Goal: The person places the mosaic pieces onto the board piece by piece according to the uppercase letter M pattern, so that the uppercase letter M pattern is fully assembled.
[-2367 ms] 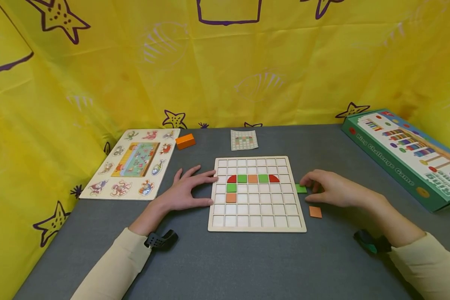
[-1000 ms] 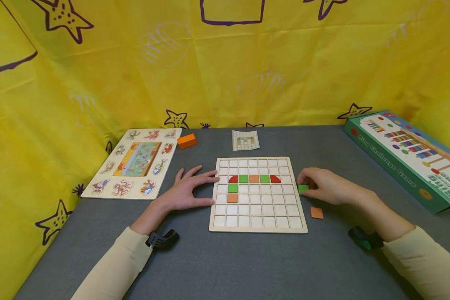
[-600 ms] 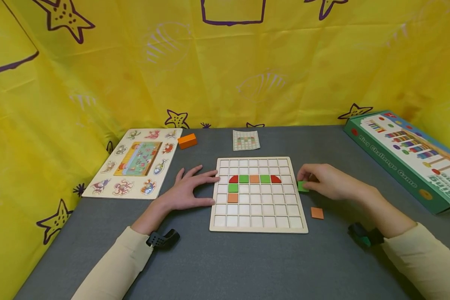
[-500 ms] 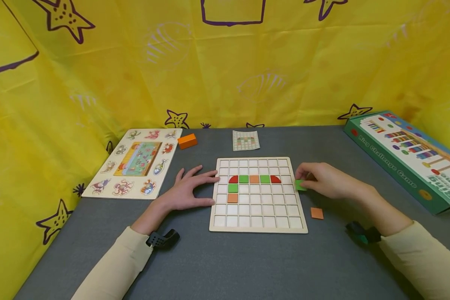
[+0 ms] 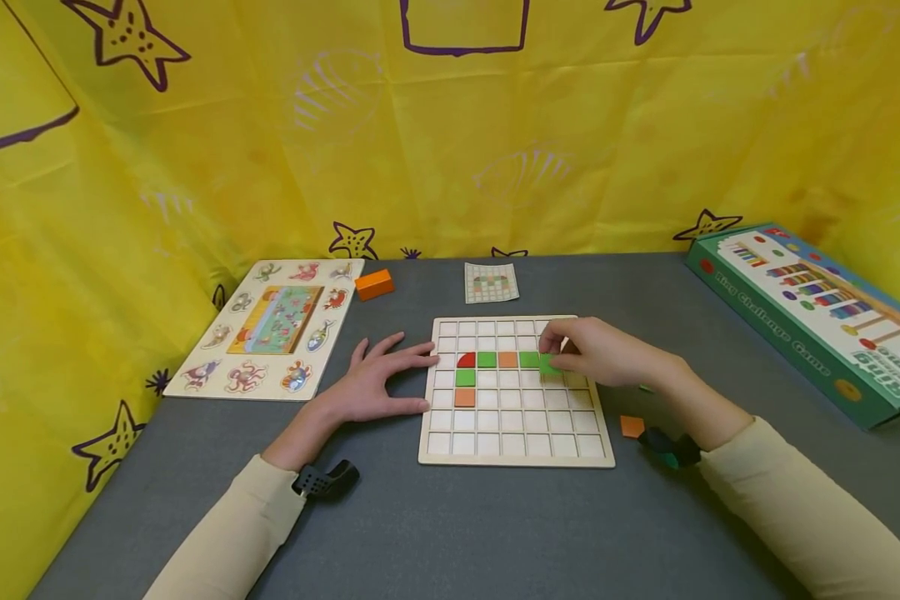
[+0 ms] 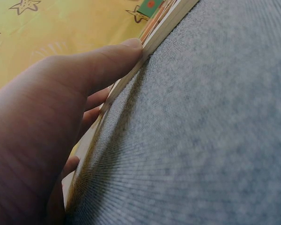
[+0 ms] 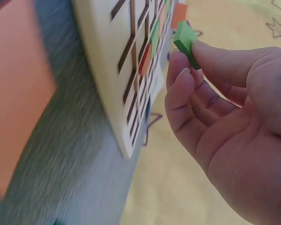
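Observation:
A wooden grid board (image 5: 516, 460) lies in the middle of the table in the head view. My left hand (image 5: 378, 379) rests at its left edge with fingers spread, the thumb touching the side in the left wrist view. Thumb and fingers of my right hand (image 5: 596, 350) pinch a green square tile (image 7: 185, 36), held above the board's right part. Set in the board are a red quarter-round tile (image 5: 467, 360), green tiles (image 5: 487, 359) and orange tiles (image 5: 464, 397). Another red tile (image 7: 144, 58) shows in the right wrist view; my right hand hides it from the head.
On the table right of the board lies a loose orange tile (image 5: 632, 427), with a bit of green (image 5: 646, 388) by the right wrist. A pattern card (image 5: 491, 283) lies behind the board. An orange block (image 5: 374, 285) and animal puzzle (image 5: 187, 354) are left, a game box (image 5: 776, 346) right.
My right hand has picked up the green tile beside the board and carried it left, over the board. My left hand has stayed at the board's edge.

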The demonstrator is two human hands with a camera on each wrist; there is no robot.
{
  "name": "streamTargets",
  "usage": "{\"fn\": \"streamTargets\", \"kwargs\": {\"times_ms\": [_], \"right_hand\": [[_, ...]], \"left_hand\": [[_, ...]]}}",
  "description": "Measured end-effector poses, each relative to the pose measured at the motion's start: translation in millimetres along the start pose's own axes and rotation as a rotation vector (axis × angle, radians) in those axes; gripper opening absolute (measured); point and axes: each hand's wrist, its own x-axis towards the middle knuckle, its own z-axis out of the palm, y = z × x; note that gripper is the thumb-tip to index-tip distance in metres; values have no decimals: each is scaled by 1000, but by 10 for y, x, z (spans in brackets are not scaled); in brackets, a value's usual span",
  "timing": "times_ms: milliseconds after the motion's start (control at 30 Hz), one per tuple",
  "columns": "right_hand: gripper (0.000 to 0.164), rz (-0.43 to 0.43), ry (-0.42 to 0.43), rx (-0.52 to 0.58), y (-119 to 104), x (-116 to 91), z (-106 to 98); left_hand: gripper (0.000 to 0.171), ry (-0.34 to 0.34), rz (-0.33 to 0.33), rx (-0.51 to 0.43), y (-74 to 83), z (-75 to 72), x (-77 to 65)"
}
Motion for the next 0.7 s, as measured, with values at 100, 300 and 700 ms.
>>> {"fn": "streamTargets", "kwargs": {"times_ms": [100, 300, 700], "right_hand": [[9, -20, -13, 7, -33, 98, 42], [9, -31, -38, 4, -105, 257, 135], [7, -63, -90, -23, -189, 428, 235]], "left_hand": [[66, 2, 4, 1, 1, 1, 3], [66, 1, 9, -4, 5, 1, 8], [65, 2, 6, -5, 20, -17, -9]]}}
